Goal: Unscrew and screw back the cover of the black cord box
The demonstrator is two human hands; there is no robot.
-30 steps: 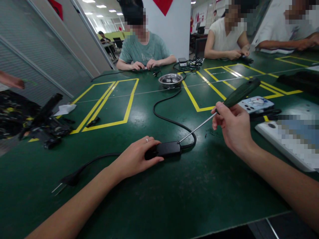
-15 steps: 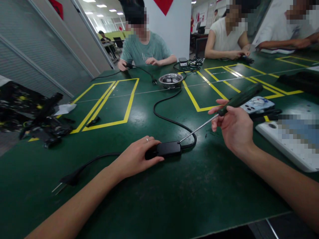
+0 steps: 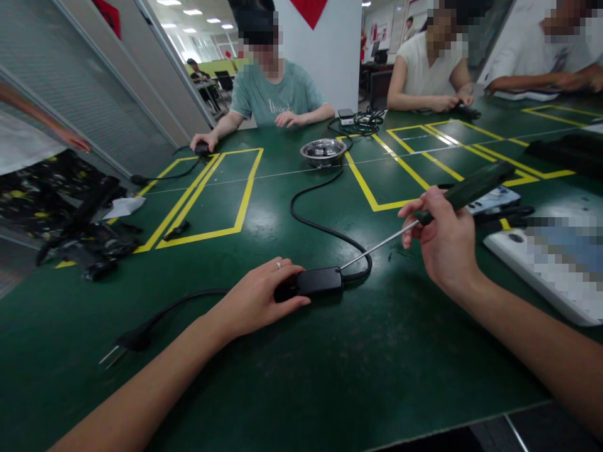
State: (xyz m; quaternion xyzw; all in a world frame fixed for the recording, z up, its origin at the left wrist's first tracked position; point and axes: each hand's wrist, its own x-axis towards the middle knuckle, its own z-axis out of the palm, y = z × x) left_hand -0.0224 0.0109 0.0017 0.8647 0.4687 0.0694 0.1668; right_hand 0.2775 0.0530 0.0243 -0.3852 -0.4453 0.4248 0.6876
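Observation:
My left hand point(image 3: 264, 295) is closed around the left end of a flat black box point(image 3: 320, 282) set in a power cord, holding it down on the green table point(image 3: 301, 370). The cord point(image 3: 325, 231) leaves the box on the right and loops back towards a metal bowl. From under my left wrist the other end runs to a two-pin plug point(image 3: 134, 339). In my right hand point(image 3: 445, 242) is a screwdriver point(image 3: 475, 188) with a dark green handle, held at a slant. Its tip touches the box's upper right corner; any screw there is too small to make out.
The metal bowl point(image 3: 323, 152) holds small dark items. At right lie a phone point(image 3: 492, 199) and a white device point(image 3: 537, 267). Dark gear point(image 3: 101, 248) lies at the left edge. Across the table, a person in a green shirt point(image 3: 277, 100) rests a hand on a black item.
My right hand has shifted slightly right, tilting the screwdriver lower, its tip still on the box. The person opposite has moved a black corded item to the left. Another person has appeared at far left.

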